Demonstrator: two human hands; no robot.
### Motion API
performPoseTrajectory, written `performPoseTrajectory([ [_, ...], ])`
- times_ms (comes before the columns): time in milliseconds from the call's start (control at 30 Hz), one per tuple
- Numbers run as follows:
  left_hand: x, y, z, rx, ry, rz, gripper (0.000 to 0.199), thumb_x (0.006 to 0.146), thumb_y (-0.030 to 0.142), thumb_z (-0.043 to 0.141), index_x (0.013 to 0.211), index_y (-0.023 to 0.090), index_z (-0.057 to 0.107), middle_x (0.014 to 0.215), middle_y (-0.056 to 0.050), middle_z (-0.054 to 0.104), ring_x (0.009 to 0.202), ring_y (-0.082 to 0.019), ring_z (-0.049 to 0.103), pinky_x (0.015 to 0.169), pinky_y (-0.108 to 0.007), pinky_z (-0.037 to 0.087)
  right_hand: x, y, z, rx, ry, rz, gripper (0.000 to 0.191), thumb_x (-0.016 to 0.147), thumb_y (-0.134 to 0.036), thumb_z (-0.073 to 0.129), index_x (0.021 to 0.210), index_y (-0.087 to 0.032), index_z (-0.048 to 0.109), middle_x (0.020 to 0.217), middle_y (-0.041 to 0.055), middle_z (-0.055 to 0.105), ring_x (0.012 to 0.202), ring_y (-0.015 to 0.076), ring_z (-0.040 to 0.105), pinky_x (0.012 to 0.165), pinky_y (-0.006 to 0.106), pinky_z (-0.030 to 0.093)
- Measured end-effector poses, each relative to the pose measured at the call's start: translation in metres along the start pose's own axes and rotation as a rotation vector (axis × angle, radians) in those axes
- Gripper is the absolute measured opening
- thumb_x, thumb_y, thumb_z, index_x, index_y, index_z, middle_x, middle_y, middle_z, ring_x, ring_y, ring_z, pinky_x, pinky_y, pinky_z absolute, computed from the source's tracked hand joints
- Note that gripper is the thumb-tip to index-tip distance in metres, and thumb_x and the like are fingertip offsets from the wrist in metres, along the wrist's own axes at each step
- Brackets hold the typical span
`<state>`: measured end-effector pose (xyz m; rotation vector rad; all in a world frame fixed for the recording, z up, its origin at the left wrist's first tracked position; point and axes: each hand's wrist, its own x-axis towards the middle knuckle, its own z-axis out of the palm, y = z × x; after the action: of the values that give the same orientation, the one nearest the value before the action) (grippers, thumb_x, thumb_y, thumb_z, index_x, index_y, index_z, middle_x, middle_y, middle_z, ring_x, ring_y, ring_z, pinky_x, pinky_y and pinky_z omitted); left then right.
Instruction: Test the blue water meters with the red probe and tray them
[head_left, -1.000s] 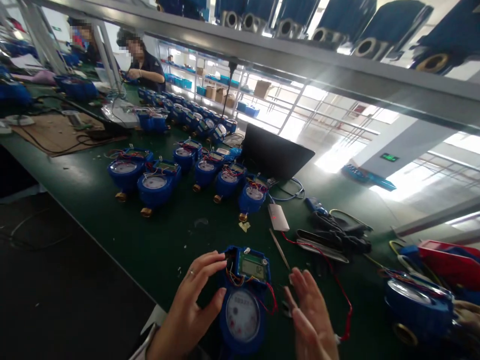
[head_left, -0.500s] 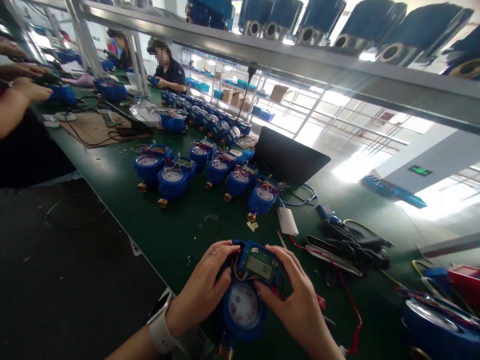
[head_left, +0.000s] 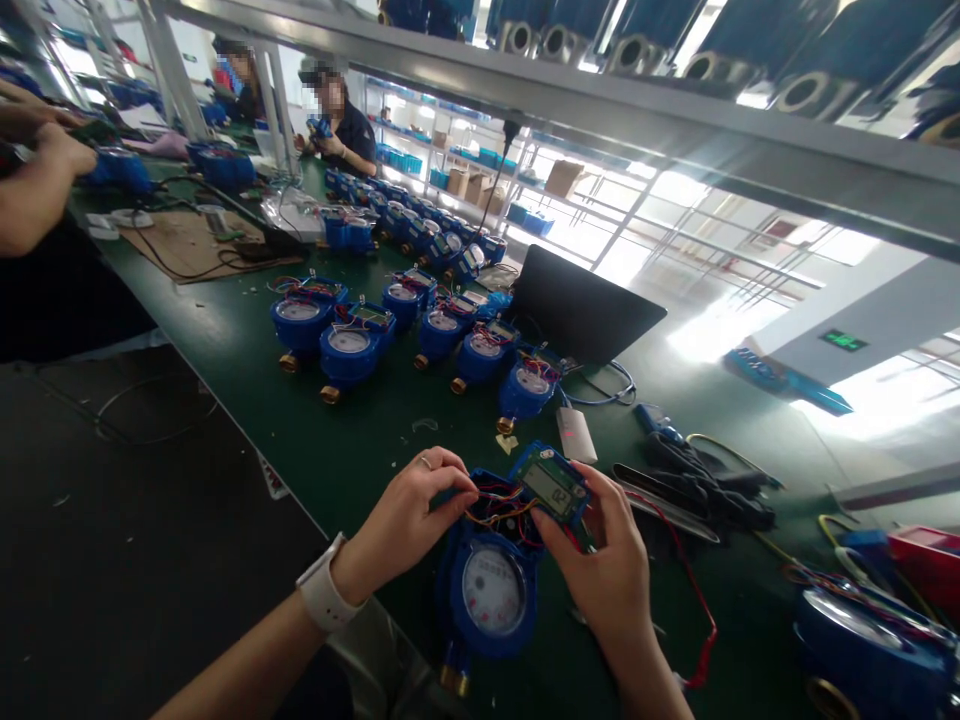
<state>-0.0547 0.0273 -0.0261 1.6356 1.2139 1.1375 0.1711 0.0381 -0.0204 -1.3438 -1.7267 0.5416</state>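
Observation:
A blue water meter (head_left: 493, 590) with a round dial and a brass fitting lies at the table's near edge. My right hand (head_left: 604, 540) grips a circuit board with an LCD screen (head_left: 551, 485), tilted and raised off the meter's upper housing. Coloured wires (head_left: 499, 505) run between the board and the exposed compartment. My left hand (head_left: 416, 515), wearing a ring and a white watch, is pinched at the compartment's left side, by the wires. Its thumb and forefinger appear closed on a wire, partly hidden.
Several blue water meters (head_left: 352, 355) stand across the green table (head_left: 300, 460). Behind them is a black laptop (head_left: 589, 305). To the right lie a white box (head_left: 576, 435), a dark pouch (head_left: 675, 480) and a red cable (head_left: 697, 600). A shelf (head_left: 637, 115) hangs overhead; co-workers sit at left.
My right hand has lifted the display board up and to the right, away from the meter, exposing the compartment. My left hand has moved from the housing's edge to the wires.

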Motion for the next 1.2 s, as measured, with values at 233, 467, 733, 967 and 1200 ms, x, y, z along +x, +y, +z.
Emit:
performPoseTrajectory([
  [233,-0.012,0.003,0.0,-0.327,-0.141,-0.238,0.03,0.092,0.042,0.053,0.094,0.013,0.063,0.071,-0.003,0.065,0.06,-0.014,0.061,0.055,-0.024,0.05,0.002,-0.005,0.002,0.09,-0.044,0.122,0.052,0.077,-0.036,0.074,0.124,-0.021,0.055,0.123,0.0115,0.061,0.107,0.0285,0.064,0.093,0.044,0.055],
  [467,-0.03,0.0,0.0,-0.611,-0.144,-0.373,0.03,0.081,0.035,0.071,0.099,0.013,0.062,0.082,-0.002,0.067,0.07,-0.012,0.063,0.066,-0.023,0.052,0.004,-0.003,0.004,0.159,-0.161,0.205,0.057,0.08,-0.04,0.07,0.13,-0.019,0.053,0.12,0.0141,0.066,0.105,0.0304,0.066,0.092,0.047,0.054],
  [733,-0.025,0.005,0.005,-0.564,-0.07,-0.418,0.032,0.077,0.039,0.073,0.091,0.013,0.06,0.072,0.0,0.066,0.062,-0.011,0.06,0.059,-0.023,0.05,0.012,0.006,0.006,0.084,-0.21,0.058,0.042,0.085,-0.037,0.063,0.124,-0.019,0.06,0.13,0.014,0.061,0.12,0.0304,0.058,0.103,0.051,0.047],
  [967,-0.028,0.003,0.007,-0.464,-0.07,-0.399,0.019,0.078,0.03,0.07,0.086,0.016,0.06,0.077,-0.001,0.067,0.068,-0.012,0.061,0.062,-0.022,0.051,-0.007,0.017,-0.046,0.037,-0.04,0.153,0.042,0.089,-0.045,0.06,0.125,-0.023,0.058,0.132,0.0127,0.061,0.117,0.0278,0.062,0.095,0.047,0.054],
  [1200,-0.032,0.001,0.005,-0.348,-0.069,-0.349,0.02,0.079,0.029,0.066,0.095,0.018,0.061,0.082,-0.002,0.069,0.074,-0.015,0.065,0.065,-0.023,0.054,-0.047,0.037,-0.094,-0.613,-0.639,0.483,0.019,0.085,-0.038,0.061,0.087,-0.021,0.068,0.088,0.0084,0.074,0.079,0.0273,0.071,0.069,0.04,0.056],
])
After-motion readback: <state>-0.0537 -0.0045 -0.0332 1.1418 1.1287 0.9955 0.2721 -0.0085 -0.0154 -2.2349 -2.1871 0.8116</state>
